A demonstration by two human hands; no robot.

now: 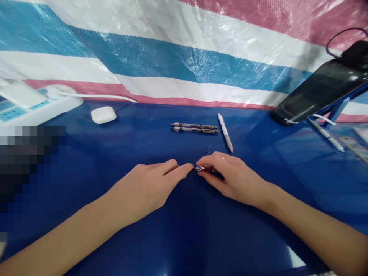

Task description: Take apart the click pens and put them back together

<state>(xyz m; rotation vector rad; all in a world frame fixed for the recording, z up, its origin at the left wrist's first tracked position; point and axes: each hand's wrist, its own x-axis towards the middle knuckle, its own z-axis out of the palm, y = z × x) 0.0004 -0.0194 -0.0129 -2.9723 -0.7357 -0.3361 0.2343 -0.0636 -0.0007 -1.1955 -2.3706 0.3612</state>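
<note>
Between my hands, just above or on the blue table, is a small slim piece, dark at its left end with a silvery loop-like part (199, 168). My left hand (155, 184) is closed, thumb and forefinger pressed together at the dark end. My right hand (234, 174) pinches the silvery part from the other side; its fingers partly cover it. Beyond the right fingertips lie several tiny dark bits (208, 149). Farther back, two grey-and-clear pens (194, 127) rest side by side, and a white pen (225, 132) with a grey grip lies slanted near them.
A white earphone case (103, 115) and a white power strip (54, 105) stand at the back left. A black bottle (319, 90) leans at the right, with another pen (327, 135) near its base. A striped plastic sheet (178, 57) hangs behind the blue table (189, 237).
</note>
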